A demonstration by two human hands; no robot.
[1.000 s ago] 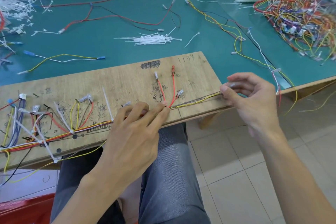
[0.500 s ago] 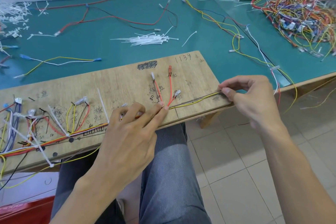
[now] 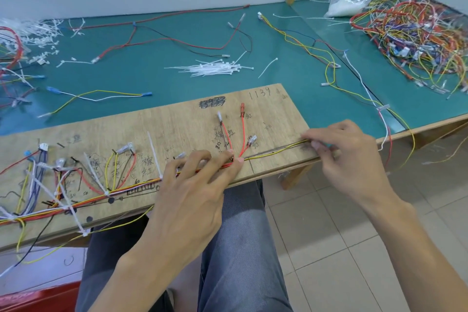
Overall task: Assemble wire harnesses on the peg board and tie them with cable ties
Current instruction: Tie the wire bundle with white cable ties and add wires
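I wear grey-blue trousers (image 3: pixel 240 248), the cloth smooth with a few soft creases along both thighs. My forearms (image 3: pixel 415 243) are bare all the way down to my left hand (image 3: pixel 192 197) and my right hand (image 3: pixel 354 159).

Bright even light, soft shadows, wide-angle bending edges, slight blur.

Peg board (image 3: pixel 177 124): "1139" handwritten in black pen near the far right corner. Just left of it is a black marker entry, scribbled over and not legible. Handwritten Chinese notes sit beside the wire ends: "红" next to the red terminal (image 3: pixel 242 107), and what looks like "棕" above "红" mid-board, beside the upright cable tie (image 3: pixel 154 154). Remaining pen notes and small digits along the wires (image 3: pixel 276 153) are too small or smeared to read.
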